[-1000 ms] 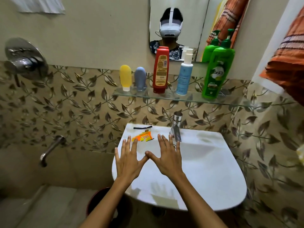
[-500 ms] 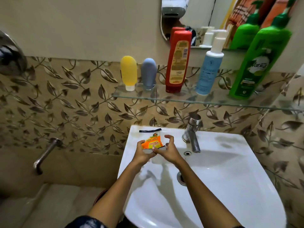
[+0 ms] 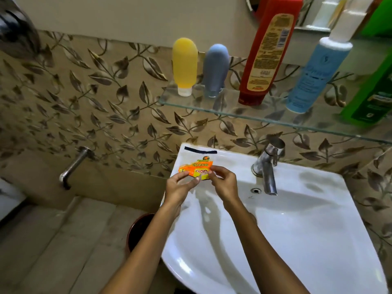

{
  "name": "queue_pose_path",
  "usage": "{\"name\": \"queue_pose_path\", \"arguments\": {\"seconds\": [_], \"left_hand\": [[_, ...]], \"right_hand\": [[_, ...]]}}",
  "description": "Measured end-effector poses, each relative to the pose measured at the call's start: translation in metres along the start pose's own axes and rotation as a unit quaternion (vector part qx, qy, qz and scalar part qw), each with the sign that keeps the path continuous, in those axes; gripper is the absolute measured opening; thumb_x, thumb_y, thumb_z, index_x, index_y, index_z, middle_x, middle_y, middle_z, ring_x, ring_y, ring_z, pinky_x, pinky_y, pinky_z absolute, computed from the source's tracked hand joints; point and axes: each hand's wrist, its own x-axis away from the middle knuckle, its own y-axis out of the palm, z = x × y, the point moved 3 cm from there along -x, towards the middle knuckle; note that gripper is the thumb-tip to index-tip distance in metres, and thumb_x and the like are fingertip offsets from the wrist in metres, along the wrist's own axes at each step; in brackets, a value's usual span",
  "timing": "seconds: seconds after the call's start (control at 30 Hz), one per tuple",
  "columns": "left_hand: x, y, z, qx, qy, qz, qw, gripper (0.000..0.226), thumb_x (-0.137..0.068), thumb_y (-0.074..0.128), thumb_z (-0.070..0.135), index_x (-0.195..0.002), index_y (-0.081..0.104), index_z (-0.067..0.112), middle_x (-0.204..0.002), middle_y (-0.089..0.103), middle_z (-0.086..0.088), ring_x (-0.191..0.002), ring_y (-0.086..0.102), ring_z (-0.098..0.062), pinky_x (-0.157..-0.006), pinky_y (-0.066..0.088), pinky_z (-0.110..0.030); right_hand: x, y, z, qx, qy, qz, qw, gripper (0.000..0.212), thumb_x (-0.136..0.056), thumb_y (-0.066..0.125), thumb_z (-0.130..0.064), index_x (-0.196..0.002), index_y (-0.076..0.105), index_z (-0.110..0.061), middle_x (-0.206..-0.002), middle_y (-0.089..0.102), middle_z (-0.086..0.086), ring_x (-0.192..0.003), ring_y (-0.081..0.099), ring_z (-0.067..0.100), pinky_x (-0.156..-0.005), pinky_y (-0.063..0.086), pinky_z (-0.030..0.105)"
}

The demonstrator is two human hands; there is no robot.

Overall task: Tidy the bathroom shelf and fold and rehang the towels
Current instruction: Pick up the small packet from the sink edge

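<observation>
The crumpled orange-and-yellow scrub-pad wrapper [image 3: 196,170] sits at the back left corner of the white ceramic washbasin [image 3: 307,240], lifted slightly off the rim and pinched from both ends. The left hand [image 3: 180,185] has its thumb and fingertips closed on the wrapper's left and lower edge, and the right hand [image 3: 223,182] is closed on its right end, so the two hands are close together with the packet stretched between them. Just behind it a thin dark strip [image 3: 200,150] lies flat on the basin's rear ledge, untouched.

The step in hand looks like clearing this litter before the shelf gets attention. To do it well, the person should gather the wrapper into one fist rather than carry it stretched out (thin film like this springs open and slips easily), then collect the dark strip with the freed hand. The dark round bin [image 3: 137,232] below the basin's left side seems the natural drop.

To the right stands the chrome tap [image 3: 267,166]. Above, the clear glass shelf [image 3: 244,115] carries a yellow squeeze tube [image 3: 184,66], a grey-blue squeeze tube [image 3: 216,70], a red bottle [image 3: 267,52], a light blue pump bottle [image 3: 314,75] and a green bottle [image 3: 373,96], all upright in a row.
</observation>
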Motion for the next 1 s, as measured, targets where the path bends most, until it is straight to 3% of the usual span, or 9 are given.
{"name": "queue_pose_path", "arguments": {"seconds": [0.07, 0.2, 0.33, 0.4, 0.47, 0.6, 0.77, 0.93, 1.0], "left_hand": [[0.006, -0.018, 0.006, 0.053, 0.026, 0.054, 0.997, 0.033, -0.078, 0.071, 0.005, -0.109, 0.062, -0.001, -0.1, 0.064, -0.012, -0.086, 0.06, -0.019, -0.067, 0.051, -0.016], [0.016, -0.059, 0.01, 0.085, 0.055, 0.165, 0.981, 0.02, -0.082, 0.063, -0.004, -0.102, 0.063, -0.01, -0.098, 0.064, -0.016, -0.08, 0.06, -0.018, -0.064, 0.051, -0.011], [0.032, -0.101, 0.006, 0.108, 0.075, 0.25, 0.959, 0.02, -0.081, 0.062, -0.009, -0.101, 0.062, -0.013, -0.092, 0.063, -0.014, -0.059, 0.061, -0.002, -0.058, 0.048, -0.004], [0.042, -0.122, 0.001, 0.131, 0.068, 0.282, 0.948, 0.01, -0.08, 0.063, -0.01, -0.089, 0.063, -0.007, -0.082, 0.063, -0.01, -0.061, 0.059, -0.006, -0.056, 0.048, -0.005], [0.049, -0.145, -0.004, 0.157, 0.055, 0.317, 0.934, 0.019, -0.078, 0.064, -0.01, -0.076, 0.058, 0.007, -0.074, 0.061, -0.007, -0.064, 0.058, -0.011, -0.056, 0.05, -0.009], [0.055, -0.194, -0.016, 0.199, 0.021, 0.384, 0.901, 0.031, -0.076, 0.066, -0.012, -0.074, 0.049, 0.013, -0.073, 0.059, -0.008, -0.074, 0.058, -0.02, -0.061, 0.054, -0.018], [0.033, -0.253, -0.04, 0.215, -0.025, 0.396, 0.893, 0.037, -0.075, 0.066, -0.014, -0.076, 0.043, 0.015, -0.077, 0.059, -0.013, -0.079, 0.059, -0.024, -0.071, 0.052, -0.031], [-0.006, -0.29, -0.08, 0.176, -0.111, 0.342, 0.916, 0.022, -0.078, 0.062, -0.016, -0.083, 0.049, 0.002, -0.07, 0.055, -0.014, -0.046, 0.061, -0.01, -0.048, 0.053, -0.018], [-0.022, -0.298, -0.113, 0.135, -0.174, 0.32, 0.921, 0.018, -0.078, 0.061, -0.016, -0.079, 0.052, 0.0, -0.071, 0.056, -0.014, -0.05, 0.061, -0.014, -0.045, 0.051, -0.015]], "right_hand": [[0.004, 0.008, -0.006, -0.022, 0.0, -0.018, 1.0, 0.017, -0.088, 0.061, -0.002, -0.104, 0.068, -0.003, -0.109, 0.067, 0.018, -0.088, 0.061, 0.02, -0.082, 0.052, 0.035], [0.018, 0.038, -0.014, -0.049, 0.01, -0.092, 0.994, 0.017, -0.088, 0.062, -0.002, -0.104, 0.068, -0.005, -0.105, 0.068, 0.015, -0.084, 0.064, 0.016, -0.067, 0.054, 0.018], [0.041, 0.083, -0.016, -0.088, 0.045, -0.144, 0.985, 0.017, -0.088, 0.063, -0.004, -0.103, 0.062, -0.01, -0.106, 0.067, 0.019, -0.098, 0.065, 0.026, -0.071, 0.055, 0.026], [0.058, 0.109, -0.013, -0.128, 0.086, -0.165, 0.974, 0.022, -0.088, 0.061, -0.001, -0.106, 0.054, -0.011, -0.107, 0.066, 0.021, -0.096, 0.065, 0.026, -0.075, 0.055, 0.029], [0.073, 0.136, -0.009, -0.144, 0.114, -0.185, 0.965, 0.027, -0.089, 0.059, 0.0, -0.109, 0.047, -0.013, -0.103, 0.065, 0.015, -0.085, 0.064, 0.017, -0.067, 0.054, 0.022], [0.097, 0.185, 0.007, -0.122, 0.166, -0.212, 0.955, 0.031, -0.09, 0.057, 0.002, -0.117, 0.046, -0.007, -0.11, 0.064, 0.016, -0.082, 0.061, 0.016, -0.065, 0.051, 0.022], [0.106, 0.242, 0.033, -0.095, 0.216, -0.221, 0.946, 0.028, -0.09, 0.053, 0.006, -0.117, 0.048, -0.001, -0.106, 0.061, 0.017, -0.086, 0.058, 0.02, -0.062, 0.049, 0.022], [0.102, 0.283, 0.092, -0.052, 0.28, -0.147, 0.947, 0.021, -0.088, 0.049, 0.013, -0.104, 0.051, -0.001, -0.088, 0.057, 0.011, -0.086, 0.054, 0.024, -0.071, 0.048, 0.029], [0.101, 0.292, 0.126, -0.015, 0.305, -0.114, 0.945, 0.019, -0.086, 0.048, 0.015, -0.087, 0.052, -0.004, -0.083, 0.057, 0.011, -0.086, 0.056, 0.028, -0.079, 0.05, 0.036]]}}
